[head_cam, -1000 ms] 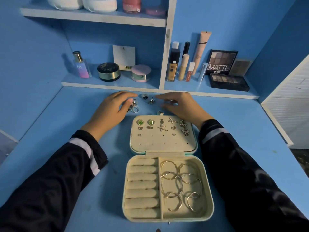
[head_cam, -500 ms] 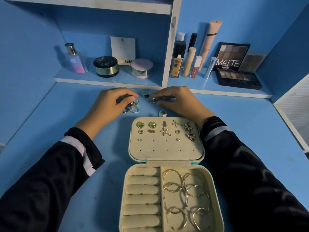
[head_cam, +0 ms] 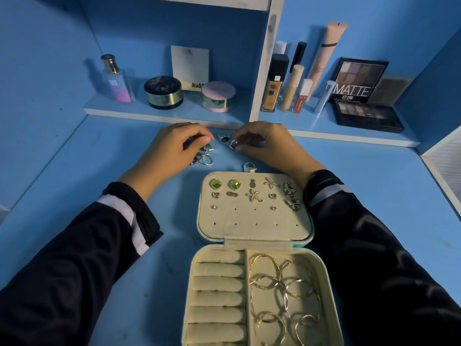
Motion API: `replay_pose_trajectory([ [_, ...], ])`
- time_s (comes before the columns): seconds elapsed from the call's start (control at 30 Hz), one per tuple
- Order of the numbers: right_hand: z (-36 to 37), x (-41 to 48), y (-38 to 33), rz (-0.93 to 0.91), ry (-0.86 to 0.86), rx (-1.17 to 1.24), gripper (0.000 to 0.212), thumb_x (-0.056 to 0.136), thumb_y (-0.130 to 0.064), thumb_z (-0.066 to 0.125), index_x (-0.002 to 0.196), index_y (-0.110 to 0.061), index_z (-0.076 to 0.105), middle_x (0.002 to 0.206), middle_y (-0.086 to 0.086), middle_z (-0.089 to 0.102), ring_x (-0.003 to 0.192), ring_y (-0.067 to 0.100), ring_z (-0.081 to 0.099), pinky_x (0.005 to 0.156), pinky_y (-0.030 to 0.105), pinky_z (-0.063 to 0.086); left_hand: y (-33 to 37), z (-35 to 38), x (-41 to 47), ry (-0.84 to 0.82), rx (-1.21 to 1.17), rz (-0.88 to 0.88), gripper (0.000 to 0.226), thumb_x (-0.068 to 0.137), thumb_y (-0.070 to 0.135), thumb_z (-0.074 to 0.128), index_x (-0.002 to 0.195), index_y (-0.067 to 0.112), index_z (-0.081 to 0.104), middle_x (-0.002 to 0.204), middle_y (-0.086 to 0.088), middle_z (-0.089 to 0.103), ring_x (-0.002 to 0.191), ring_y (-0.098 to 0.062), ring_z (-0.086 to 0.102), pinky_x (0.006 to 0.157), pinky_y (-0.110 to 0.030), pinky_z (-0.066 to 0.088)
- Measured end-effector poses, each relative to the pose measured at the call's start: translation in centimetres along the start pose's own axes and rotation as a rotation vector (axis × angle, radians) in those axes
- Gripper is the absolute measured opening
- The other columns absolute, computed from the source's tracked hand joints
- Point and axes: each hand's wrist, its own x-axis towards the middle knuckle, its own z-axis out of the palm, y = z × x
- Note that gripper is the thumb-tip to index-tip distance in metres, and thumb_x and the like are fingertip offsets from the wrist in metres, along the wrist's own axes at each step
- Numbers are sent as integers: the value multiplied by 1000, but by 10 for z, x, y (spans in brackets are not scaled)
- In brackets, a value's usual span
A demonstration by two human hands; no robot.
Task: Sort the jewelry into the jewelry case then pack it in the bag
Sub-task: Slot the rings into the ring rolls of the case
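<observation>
At a blue desk (head_cam: 74,196), a person in dark sleeves is working through loose jewellery, reaching past an open cream-lined jewellery case (head_cam: 254,236) so its trays are lying within easy reach. The left hand (head_cam: 167,153) is curling over a small cluster of silver rings (head_cam: 203,158) on the desk, thumb and forefinger pinching toward one, though whether a ring is actually gripped cannot be told from this angle. Just beside it, the right hand (head_cam: 264,143) is closing its fingertips on a dark-stoned silver ring (head_cam: 228,141), apparently steadying it for the lift. The case's lid panel is already carrying green studs, flowers and butterflies; thin hoop bangles (head_cam: 282,295) are filling the right compartment, while the padded ring rolls (head_cam: 217,285) are waiting empty, likely the rings' destination. No bag is showing.
</observation>
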Motion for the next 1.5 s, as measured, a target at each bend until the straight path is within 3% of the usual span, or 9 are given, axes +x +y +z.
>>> replay_pose_trajectory([
  [0.27,0,-1,3,16,51,13,13,86,-12,71,99,-11,73,96,2,70,86,13,65,83,22,52,1,-8,-4,-90,-132,-41,18,95,5,61,104,13,74,107,5,71,103,-3,65,93,-16,48],
  [0.4,1,-2,6,69,71,69,4,86,-13,72,89,-12,74,86,0,71,77,3,63,75,13,48,1,-8,-3,-117,-123,-77,19,94,9,63,107,17,74,107,7,73,101,-5,67,92,-30,52],
  [0.47,0,-2,8,98,80,94,4,85,-13,72,88,-14,73,83,-3,70,74,-1,62,74,9,45,2,-7,-4,-105,-129,-82,18,94,9,64,106,19,74,106,8,73,100,-3,66,90,-26,52],
  [0.6,-2,-3,9,80,94,113,9,84,-8,73,92,-12,71,84,0,69,77,2,63,75,9,46,4,-7,-4,-71,-141,-81,17,92,8,66,104,17,74,104,8,73,100,-1,67,91,-15,49],
  [0.7,-2,-5,7,48,87,99,19,84,-3,71,101,-11,73,92,4,71,81,7,65,80,11,48,4,-5,-4,-61,-123,-70,15,91,9,68,103,15,75,102,7,73,100,-2,67,92,-17,50],
  [0.97,-3,-6,9,-64,65,13,28,83,1,70,107,-14,74,94,-9,66,83,-13,59,80,6,44,2,-5,-3,-36,-39,-8,14,91,10,69,103,13,75,102,5,73,100,-7,66,95,-26,51],
  [1.13,-6,-8,5,33,33,57,25,82,-8,75,105,-17,74,93,-13,66,84,-2,64,85,16,52,3,-6,-4,-44,-64,-49,15,90,8,69,103,13,74,101,4,73,98,-4,66,93,-18,50],
  [1.33,-6,-7,1,77,12,90,18,81,-20,79,97,-15,72,92,-1,72,85,8,67,86,26,54,4,-5,-3,-44,-75,-69,13,90,8,69,101,12,74,100,2,74,97,-5,67,90,-14,49],
  [1.5,-6,-9,0,130,52,203,18,82,-14,78,96,-7,72,93,7,72,87,17,68,88,32,55,5,-4,-3,-22,-109,-105,11,91,10,69,101,11,73,97,7,72,95,1,66,90,-16,50],
])
